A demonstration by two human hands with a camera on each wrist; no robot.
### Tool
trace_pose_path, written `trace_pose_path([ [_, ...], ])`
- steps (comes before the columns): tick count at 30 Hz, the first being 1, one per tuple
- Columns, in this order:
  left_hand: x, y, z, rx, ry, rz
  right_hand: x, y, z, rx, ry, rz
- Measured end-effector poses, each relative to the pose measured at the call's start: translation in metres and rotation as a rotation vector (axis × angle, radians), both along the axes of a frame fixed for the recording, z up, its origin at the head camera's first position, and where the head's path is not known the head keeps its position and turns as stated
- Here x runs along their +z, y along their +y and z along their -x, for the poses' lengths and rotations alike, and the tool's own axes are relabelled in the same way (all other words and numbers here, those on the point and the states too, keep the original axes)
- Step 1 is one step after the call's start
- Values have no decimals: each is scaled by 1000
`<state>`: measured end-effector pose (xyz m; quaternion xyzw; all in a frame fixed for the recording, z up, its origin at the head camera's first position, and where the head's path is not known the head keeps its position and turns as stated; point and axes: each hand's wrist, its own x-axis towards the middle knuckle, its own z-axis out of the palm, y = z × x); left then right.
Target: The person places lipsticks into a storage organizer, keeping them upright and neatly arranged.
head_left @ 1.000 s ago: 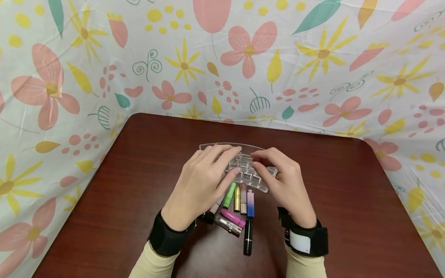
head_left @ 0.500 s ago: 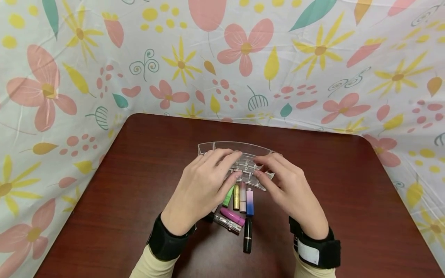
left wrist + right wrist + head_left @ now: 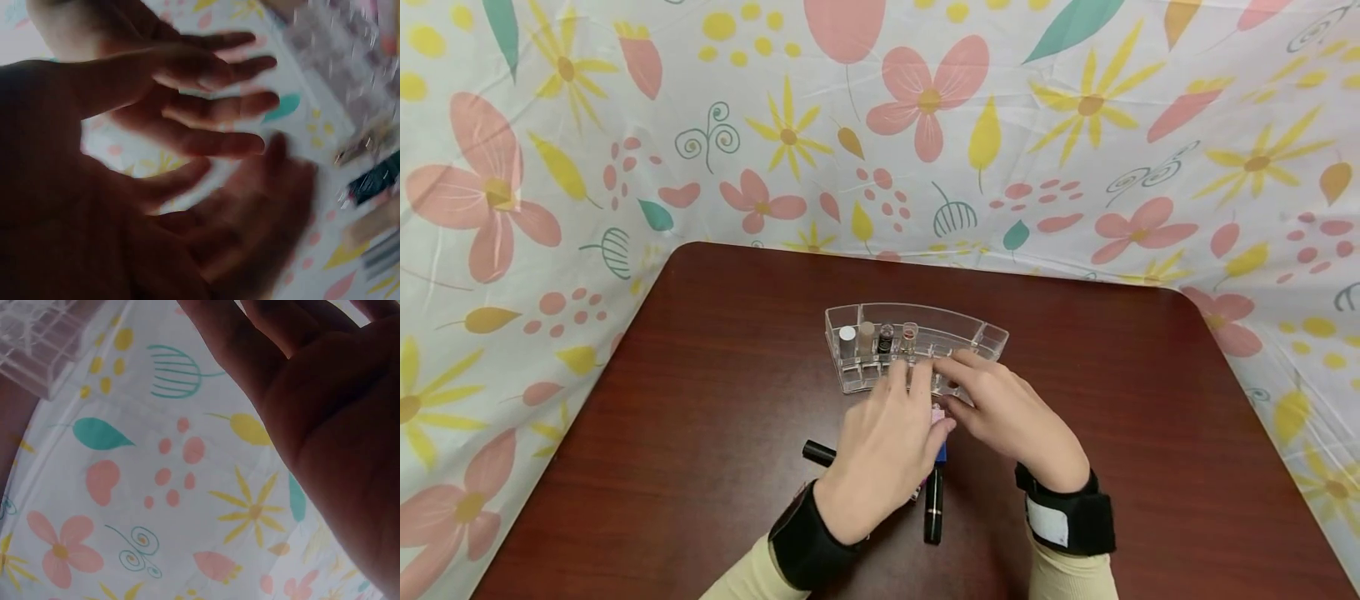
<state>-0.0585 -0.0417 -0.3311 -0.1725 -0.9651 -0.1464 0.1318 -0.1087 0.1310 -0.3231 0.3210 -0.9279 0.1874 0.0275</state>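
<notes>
My left hand hovers over the loose lipstick tubes and hides most of them. Its fingers are relaxed and hold nothing. Beside it, my right hand has loosely bent fingers near the front of a clear acrylic organizer; nothing is in its grasp in the left wrist view. Standing in the organizer's left half are a white-topped tube, a beige tube, a black one and a clear one with a reddish inside. Part of a blue-and-pink tube shows between the hands.
A black tube lies just in front of the hands, and a black-capped end sticks out left of the left hand. The dark wooden table meets a flowered cloth behind the organizer.
My left hand has moved right and toward me, off the organizer and over the loose tubes, uncovering the standing ones. My right hand has shifted slightly toward me.
</notes>
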Motion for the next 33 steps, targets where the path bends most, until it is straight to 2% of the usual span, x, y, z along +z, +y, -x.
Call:
trace_pose_path([
  [2, -9, 6, -3, 63, -54, 55, -6, 1, 3, -3, -17, -30],
  [6, -28, 24, -9, 154, -107, 246, -24, 3, 4, 16, 1, -97],
  [9, -40, 40, -16, 174, -108, 360, -38, 6, 3, 41, -1, -138],
  [11, -47, 49, -20, 167, -81, 396, -45, 7, 2, 49, -25, -153],
  [16, -60, 61, -23, 175, 2, 428, -57, 8, 2, 39, -56, -175],
  [20, -68, 61, -17, 193, 60, 434, -63, 8, 5, 35, -32, -177],
  [25, -76, 59, -9, 182, 128, 420, -67, 8, 8, 27, -24, -163],
  [33, -80, 58, -6, 168, 144, 407, -69, 7, 10, 36, -21, -162],
])
